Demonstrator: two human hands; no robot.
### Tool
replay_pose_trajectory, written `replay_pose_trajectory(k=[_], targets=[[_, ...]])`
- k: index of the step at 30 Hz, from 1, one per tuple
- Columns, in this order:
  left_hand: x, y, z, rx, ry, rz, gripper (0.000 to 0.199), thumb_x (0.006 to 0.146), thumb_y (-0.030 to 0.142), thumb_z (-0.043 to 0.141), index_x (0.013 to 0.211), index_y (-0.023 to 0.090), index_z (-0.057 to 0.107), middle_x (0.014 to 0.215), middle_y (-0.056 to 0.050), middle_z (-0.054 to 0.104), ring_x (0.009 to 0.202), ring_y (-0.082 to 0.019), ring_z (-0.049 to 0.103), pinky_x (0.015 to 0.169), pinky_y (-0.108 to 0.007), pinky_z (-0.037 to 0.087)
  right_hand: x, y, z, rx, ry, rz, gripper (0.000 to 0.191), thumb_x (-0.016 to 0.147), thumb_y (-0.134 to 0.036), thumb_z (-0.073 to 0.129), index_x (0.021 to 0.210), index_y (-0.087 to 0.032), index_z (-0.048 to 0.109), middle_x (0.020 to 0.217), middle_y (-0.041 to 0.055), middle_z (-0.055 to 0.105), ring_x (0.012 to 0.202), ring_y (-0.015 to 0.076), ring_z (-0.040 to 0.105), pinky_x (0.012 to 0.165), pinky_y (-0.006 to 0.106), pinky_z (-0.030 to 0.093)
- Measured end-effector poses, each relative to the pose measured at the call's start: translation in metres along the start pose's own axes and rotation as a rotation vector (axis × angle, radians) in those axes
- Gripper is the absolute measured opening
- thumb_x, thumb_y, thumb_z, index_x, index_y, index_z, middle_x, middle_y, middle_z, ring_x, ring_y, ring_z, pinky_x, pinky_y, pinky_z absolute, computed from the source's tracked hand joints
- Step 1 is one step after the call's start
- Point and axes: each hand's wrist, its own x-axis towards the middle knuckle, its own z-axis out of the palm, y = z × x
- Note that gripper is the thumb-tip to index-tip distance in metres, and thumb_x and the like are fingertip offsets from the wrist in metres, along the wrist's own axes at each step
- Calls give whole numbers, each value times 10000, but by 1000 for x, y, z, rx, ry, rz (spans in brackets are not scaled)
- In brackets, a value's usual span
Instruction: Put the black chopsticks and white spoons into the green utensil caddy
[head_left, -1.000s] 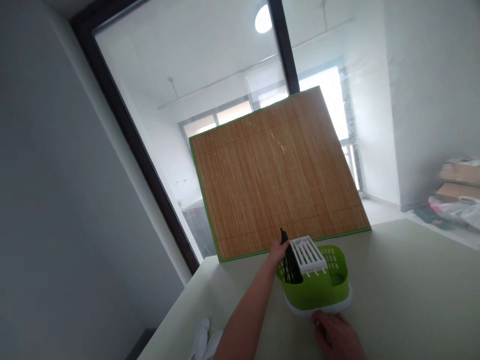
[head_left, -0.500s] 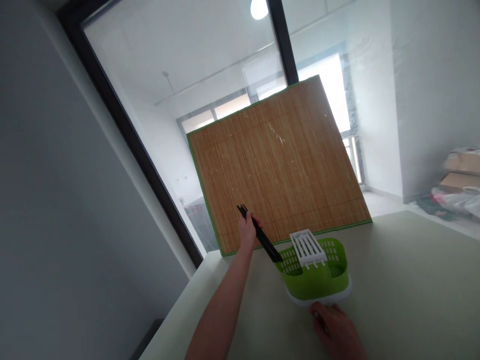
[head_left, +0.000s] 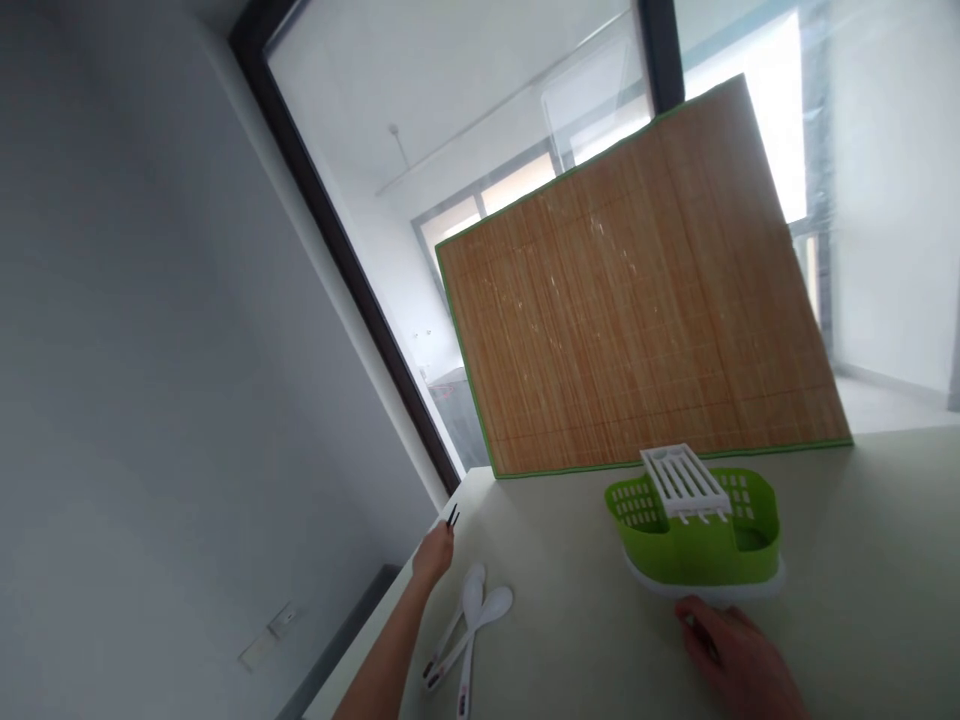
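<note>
Chopsticks (head_left: 452, 516) mostly hidden in left hand (head_left: 435, 553)

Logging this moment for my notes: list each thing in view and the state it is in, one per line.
Left hand: closed on black chopsticks, at the table's left edge.
Chopsticks: held, tips poking above the fist.
Right hand: resting on the table, touching the caddy's base.
Green caddy: upright, white insert on top.
Spoons: lying flat.
Bamboo mat: propped against the window.
</note>
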Motion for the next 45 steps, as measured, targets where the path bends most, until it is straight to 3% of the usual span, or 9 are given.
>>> replay_pose_trajectory(k=[3,7,16,28,31,34,38,40,45], targets=[[-12,-39,22,156,-40,-76,254,899,265,311,904,159,542,985,-139,650,954,-246,601,766,-337,421,-2,2,2,-25,-36,6,174,827,-295,461,892,-264,620,630,-13,652,627,174,614,589,259,441],[-17,-62,45,255,-65,-96,319,920,308,260,992,154,529,1014,-143,649,949,-245,611,717,-315,433,-5,7,4,-41,-67,1,191,840,-337,454,911,-264,615,647,-12,655,640,180,622,607,269,451],[-8,-65,66,317,-43,-29,278,879,254,391,1078,119,531,1094,-134,623,1035,-211,568,833,-273,398,-4,12,5,-66,-103,20,218,849,-341,429,923,-259,617,678,9,668,661,190,624,620,283,457],[-24,-68,55,305,45,-20,466,863,352,424,1249,91,449,1172,-161,569,1104,-261,512,925,-356,365,-4,6,3,-47,-114,36,216,840,-323,426,911,-256,618,675,14,661,677,195,618,623,283,445],[-27,-33,47,224,180,120,399,864,296,416,1215,118,482,1231,-140,527,1157,-251,462,966,-378,350,-3,2,5,-38,-126,27,202,837,-293,428,895,-257,618,673,7,661,670,184,617,631,275,438],[-48,38,42,1,279,440,311,859,249,419,1146,191,526,1190,-74,549,1115,-197,492,952,-342,390,-3,-1,8,-24,-132,27,187,832,-273,429,883,-260,608,677,-8,664,652,170,623,617,257,428],[-105,151,50,-153,130,807,274,884,286,411,1137,260,514,1112,-12,581,806,-119,592,793,-265,474,-6,-3,11,-6,-152,68,177,838,-265,421,900,-272,587,645,-39,667,566,143,627,533,225,396],[-133,195,60,-122,81,933,265,865,289,457,1120,266,523,1078,-8,596,838,-135,596,773,-256,478,-7,-2,13,-6,-142,66,180,840,-259,420,903,-281,587,623,-49,670,544,139,632,509,218,383],[-165,244,87,10,10,898,228,800,363,567,956,197,568,932,-35,620,777,-177,603,674,-278,481,-8,3,18,-51,-127,41,184,806,-198,445,873,-276,598,609,-37,682,544,153,649,487,216,367]])
